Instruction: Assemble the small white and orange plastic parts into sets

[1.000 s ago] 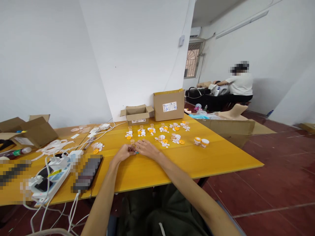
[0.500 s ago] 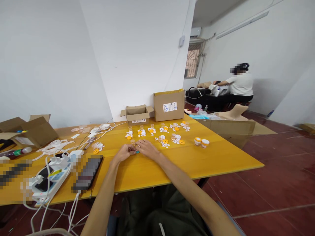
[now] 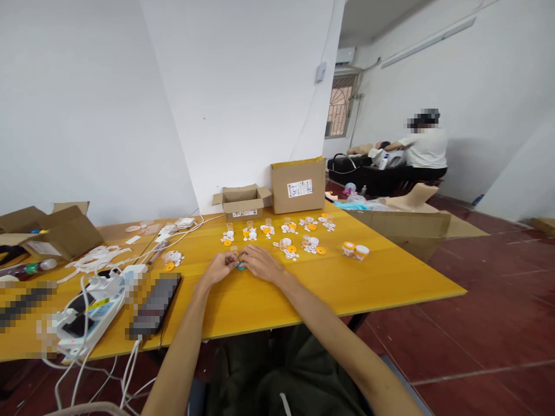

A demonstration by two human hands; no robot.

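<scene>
At the middle of the table, my left hand (image 3: 221,268) and my right hand (image 3: 261,263) meet with fingertips nearly touching. A small teal round piece (image 3: 241,266) shows between the fingers of both hands, partly covered by them. Its exact kind is too small to make out. Just behind the fingertips stands a small clear jar (image 3: 234,251), partly hidden. Beyond my hands, clear jars (image 3: 268,222) stand beside small piles of white dotted pieces and orange ring-like lids (image 3: 227,243). More such piles (image 3: 287,248) lie to the right of my right hand.
Two lidded jars (image 3: 355,250) stand at the right. An open carton (image 3: 245,202) and a taller cardboard box (image 3: 297,186) are at the back. On the left lie a phone (image 3: 155,304), a power strip (image 3: 102,309) with cables, and a bottle. A person (image 3: 425,147) sits far right.
More of the teal piece now shows between my fingertips. My fingers have shifted slightly, with the left ones drawn a little apart from the right. The other items have stayed put.
</scene>
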